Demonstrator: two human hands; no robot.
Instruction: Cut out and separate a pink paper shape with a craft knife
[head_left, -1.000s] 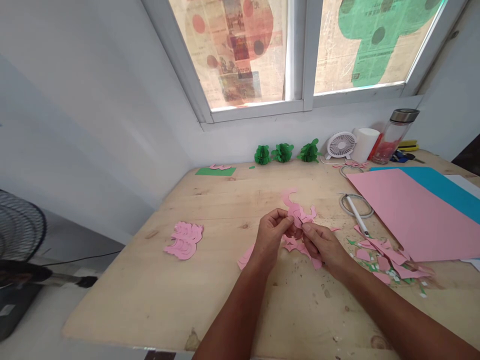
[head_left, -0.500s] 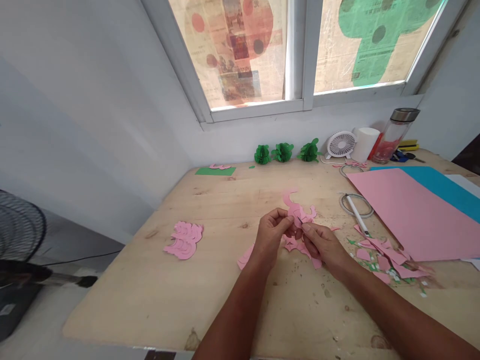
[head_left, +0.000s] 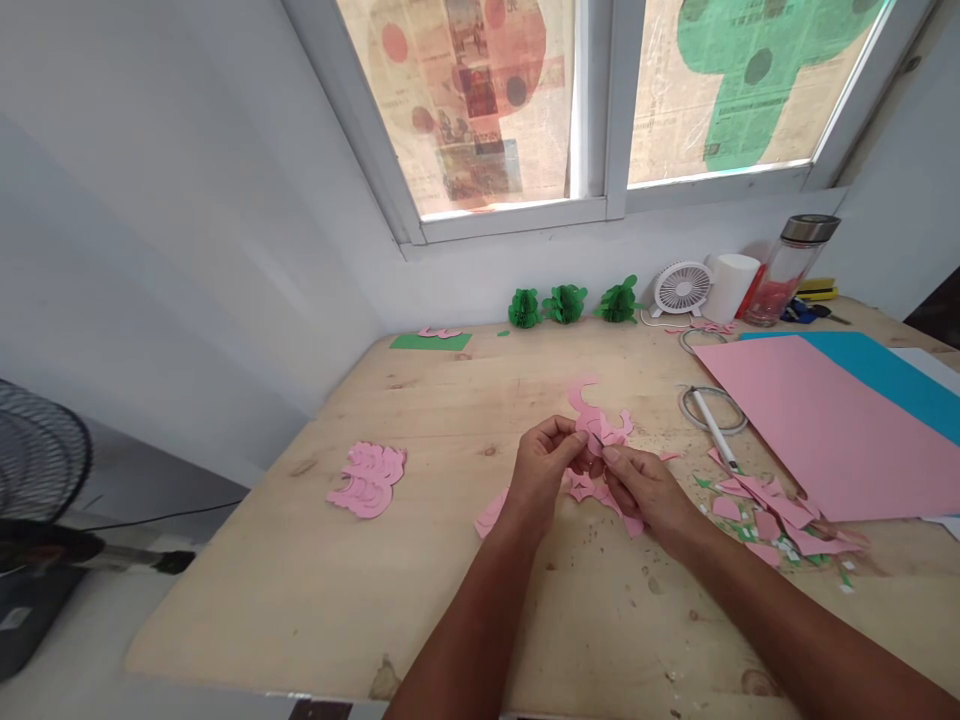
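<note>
Pink paper [head_left: 590, 416] has barely shifted, pinched in the left hand [head_left: 549, 458] beside the right hand [head_left: 649, 492], which grips a thin dark tool [head_left: 598, 439], so close work seems ongoing.

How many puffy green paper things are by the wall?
3. The left puff, middle puff and right puff stand in a row by the wall, the last beside the white fan.

Daylight, from papered window [head_left: 480, 110], lower pane edges glaring. Left wall [head_left: 165, 260]: grey shade. Desk [head_left: 337, 610]: evenly lit, soft shadows. Edges: wide-angle stretch. Detail at fingers [head_left: 618, 462]: soft.
</note>
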